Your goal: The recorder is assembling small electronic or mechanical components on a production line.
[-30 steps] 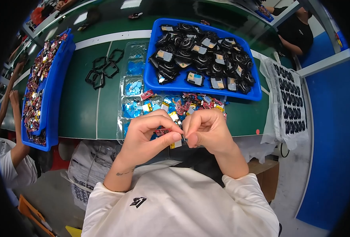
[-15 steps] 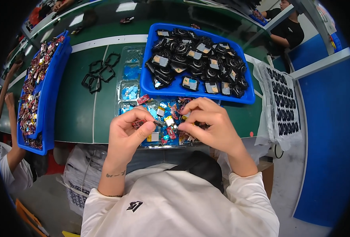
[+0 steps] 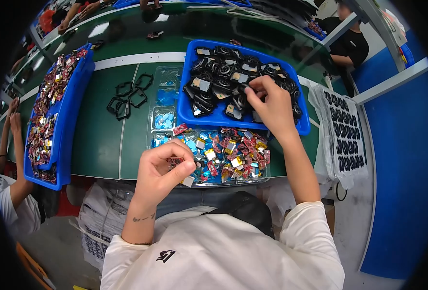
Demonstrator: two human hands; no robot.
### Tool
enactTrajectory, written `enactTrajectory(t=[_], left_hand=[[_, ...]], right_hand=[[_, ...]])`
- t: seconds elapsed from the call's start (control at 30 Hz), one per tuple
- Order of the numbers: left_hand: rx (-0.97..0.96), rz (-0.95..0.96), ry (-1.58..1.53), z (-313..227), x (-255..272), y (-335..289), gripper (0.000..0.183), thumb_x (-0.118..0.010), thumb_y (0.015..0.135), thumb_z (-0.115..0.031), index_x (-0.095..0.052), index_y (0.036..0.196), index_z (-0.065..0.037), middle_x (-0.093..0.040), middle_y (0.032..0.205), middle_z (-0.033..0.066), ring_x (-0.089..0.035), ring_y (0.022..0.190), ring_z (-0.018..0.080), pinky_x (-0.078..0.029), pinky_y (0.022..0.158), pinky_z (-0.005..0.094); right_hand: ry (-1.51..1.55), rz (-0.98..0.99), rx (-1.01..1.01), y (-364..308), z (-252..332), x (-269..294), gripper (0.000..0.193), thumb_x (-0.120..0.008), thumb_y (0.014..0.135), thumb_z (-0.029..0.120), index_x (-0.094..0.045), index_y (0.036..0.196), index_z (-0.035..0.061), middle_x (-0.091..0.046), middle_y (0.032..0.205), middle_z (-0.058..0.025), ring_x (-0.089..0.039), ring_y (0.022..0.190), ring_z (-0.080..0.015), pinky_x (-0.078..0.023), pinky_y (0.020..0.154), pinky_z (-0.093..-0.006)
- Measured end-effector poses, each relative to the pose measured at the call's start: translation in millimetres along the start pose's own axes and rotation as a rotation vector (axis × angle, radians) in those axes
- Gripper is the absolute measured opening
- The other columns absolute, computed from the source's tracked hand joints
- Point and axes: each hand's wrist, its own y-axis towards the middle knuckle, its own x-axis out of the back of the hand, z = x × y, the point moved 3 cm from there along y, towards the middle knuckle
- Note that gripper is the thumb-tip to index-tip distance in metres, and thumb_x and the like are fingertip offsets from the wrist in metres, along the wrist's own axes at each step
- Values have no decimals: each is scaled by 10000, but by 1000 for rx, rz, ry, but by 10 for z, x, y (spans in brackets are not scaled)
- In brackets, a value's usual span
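Observation:
My left hand [image 3: 164, 166] is closed above the near edge of a clear plastic tray [image 3: 159, 112]. Between its thumb and fingers is a small red circuit board [image 3: 176, 161], mostly covered by the fingers; a small black part [image 3: 199, 164] pokes out past the thumb tip. Over the large blue bin [image 3: 189, 112], my right hand [image 3: 275, 104] has thumb and fingertips pinched on a black plastic housing [image 3: 243, 90]. Many similar black housings with round rings and pale stickers fill that bin. Red circuit boards with silver-and-yellow battery cells [image 3: 237, 162] lie heaped in the tray.
Several black frames [image 3: 127, 96] lie on the green table [image 3: 100, 130]. A blue bin of red boards [image 3: 64, 145] stands at the left, beside another person's arms [image 3: 15, 125]. At right, a white sheet [image 3: 342, 130] carries rows of black parts. A person [image 3: 342, 41] sits at the far right.
My right hand has moved from the heap of boards up and away to the blue bin, onto a black housing. My left hand stays over the tray, still holding the board.

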Motion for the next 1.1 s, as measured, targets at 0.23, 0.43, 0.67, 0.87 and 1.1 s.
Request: enactTrajectory(t=[0.23, 0.43, 0.67, 0.87, 1.1], left_hand=[[-99, -111, 113, -86, -137, 183, 52, -677, 769, -23, -640, 770, 13, -622, 953, 114, -549, 855, 141, -439, 734, 253], [-269, -190, 537, -98, -291, 299, 65, -717, 703, -63, -672, 742, -35, -637, 1121, 118, -543, 952, 227, -421, 847, 326], [-121, -250, 616, -35, -260, 240, 50, -704, 724, -61, -682, 757, -31, -688, 965, 90, -576, 900, 201, -422, 835, 326], [-64, -278, 550, 11, -271, 190, 45, -695, 744, -56, -679, 766, -20, -695, 912, 86, -584, 879, 190, -425, 826, 321], [-16, -296, 479, 14, -279, 165, 53, -689, 749, -46, -673, 782, -8, -697, 902, 83, -581, 859, 177, -434, 802, 306]], right_hand=[[732, 56, -305, -435, 388, 54, 275, -603, 833, -30, -616, 1107, -32, -623, 804, -17, -554, 676, -23, -443, 573, -154], [811, 129, -271, -749, 737, -44, 247, -632, 798, -38, -641, 1044, -16, -648, 814, -41, -594, 680, -38, -490, 590, -179], [686, 150, -184, -842, 763, -103, 255, -640, 788, -35, -651, 1043, -22, -672, 842, -76, -636, 683, -81, -510, 600, -196], [702, 114, -112, -855, 791, -122, 244, -654, 794, -28, -652, 1037, -37, -678, 888, -90, -650, 711, -97, -517, 601, -197], [726, 102, -101, -864, 794, -117, 218, -647, 810, -14, -653, 1026, -43, -679, 875, -100, -652, 707, -100, -521, 595, -198]])
